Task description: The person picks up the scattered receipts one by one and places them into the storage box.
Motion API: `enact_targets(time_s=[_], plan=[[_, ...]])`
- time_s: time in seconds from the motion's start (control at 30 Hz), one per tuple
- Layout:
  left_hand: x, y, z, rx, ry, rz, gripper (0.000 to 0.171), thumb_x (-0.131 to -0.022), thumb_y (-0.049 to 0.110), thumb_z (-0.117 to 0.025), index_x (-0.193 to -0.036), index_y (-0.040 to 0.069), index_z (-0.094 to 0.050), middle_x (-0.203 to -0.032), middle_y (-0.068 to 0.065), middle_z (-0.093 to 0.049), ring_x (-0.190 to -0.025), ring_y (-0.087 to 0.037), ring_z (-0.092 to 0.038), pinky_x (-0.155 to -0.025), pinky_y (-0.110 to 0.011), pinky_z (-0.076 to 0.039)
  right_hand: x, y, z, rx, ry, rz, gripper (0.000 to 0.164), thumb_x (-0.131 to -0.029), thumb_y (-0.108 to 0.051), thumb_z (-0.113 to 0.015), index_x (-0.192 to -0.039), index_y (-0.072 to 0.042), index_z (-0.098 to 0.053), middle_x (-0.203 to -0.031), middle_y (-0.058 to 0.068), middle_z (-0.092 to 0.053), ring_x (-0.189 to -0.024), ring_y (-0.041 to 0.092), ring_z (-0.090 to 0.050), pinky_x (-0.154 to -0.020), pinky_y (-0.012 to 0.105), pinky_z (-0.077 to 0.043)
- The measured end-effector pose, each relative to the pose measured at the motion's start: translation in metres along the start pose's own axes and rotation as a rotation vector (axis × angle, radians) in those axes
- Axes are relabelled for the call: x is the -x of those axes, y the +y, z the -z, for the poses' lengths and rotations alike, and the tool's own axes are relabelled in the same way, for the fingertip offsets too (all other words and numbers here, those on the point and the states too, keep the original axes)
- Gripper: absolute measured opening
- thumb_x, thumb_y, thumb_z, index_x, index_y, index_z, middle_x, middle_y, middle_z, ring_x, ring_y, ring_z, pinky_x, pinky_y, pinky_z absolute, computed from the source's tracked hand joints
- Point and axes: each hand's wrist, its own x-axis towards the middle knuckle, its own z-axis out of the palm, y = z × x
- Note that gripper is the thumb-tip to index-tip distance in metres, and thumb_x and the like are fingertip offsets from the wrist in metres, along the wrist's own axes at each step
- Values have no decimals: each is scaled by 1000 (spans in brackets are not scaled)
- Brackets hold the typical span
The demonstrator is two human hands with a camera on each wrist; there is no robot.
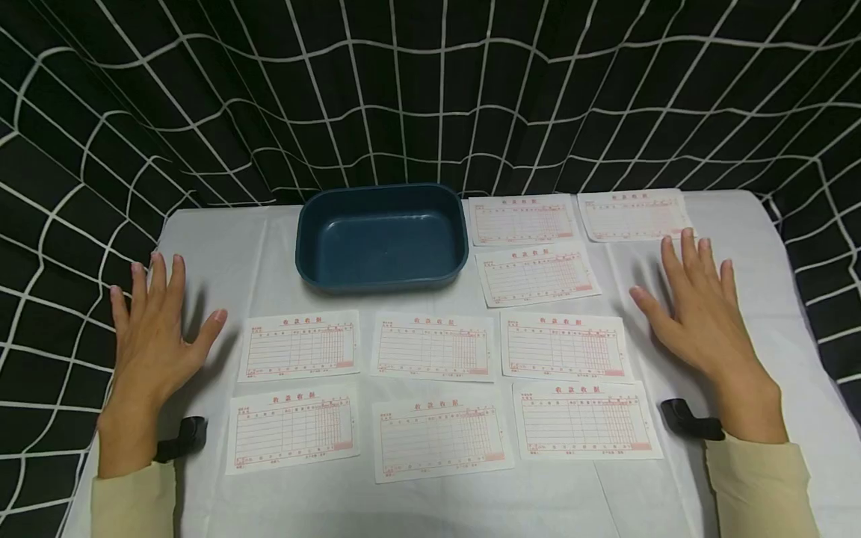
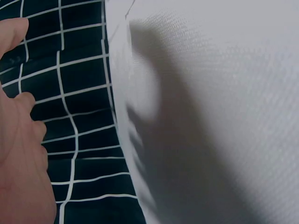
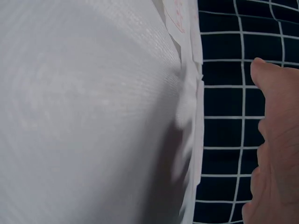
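Three front slips [image 1: 440, 441] lie closest, on the white cloth [image 1: 430, 515], well to the near side of the blue bin [image 1: 390, 284]. Next come three middle slips [image 1: 430, 347], also nearer than the bin and apart from it. The left hand [image 1: 151, 336] hovers off the bin's near left, the right hand [image 1: 706, 321] off its near right — fingers a bit apart, thumbs out, gripping nothing. Three far slips [image 1: 538, 276] sit right of the bin, with the right fingertips overlapping one corner in the head view. Behind the bin hangs a black grid curtain [image 1: 377, 90].

My read: it's a pause, and lifting any slip would call for pinching a thin edge. Head view can't really settle hand height, but both wrist views show the hands raised off the cloth — no bin in either, just a scrap of red print in the right one.
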Motion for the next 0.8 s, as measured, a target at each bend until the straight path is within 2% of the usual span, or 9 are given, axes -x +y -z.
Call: enact_targets(time_s=[0.4, 0.6, 0.8], plan=[[-2, -4, -1, 2, 18, -16, 100, -99, 69, -49, -172, 13, -11, -179, -13, -2, -168, -41, 1, -134, -58, 11, -3, -5, -3, -3, -17, 4, 88, -105, -56, -50, -171, -11, -12, -179, 6, 8, -167, 33, 13, -132, 59, 15], [-6, 4, -9, 117, 13, -58, 98, -99, 55, -61, -171, 10, -12, -179, -17, -7, -168, -39, -6, -137, -52, -1, 5, -4, -4, -40, -9, -3, 88, -105, -51, -54, -170, -9, -13, -179, 4, 8, -168, 33, 11, -133, 59, 13], [-18, 15, -8, 207, -2, -72, 97, -99, 50, -65, -172, 14, -12, -181, -10, -7, -169, -32, -3, -137, -49, -3, 7, -12, -7, -105, -8, 13, 87, -104, -43, -61, -170, -9, -16, -180, 5, 6, -168, 35, 7, -135, 55, 9]])
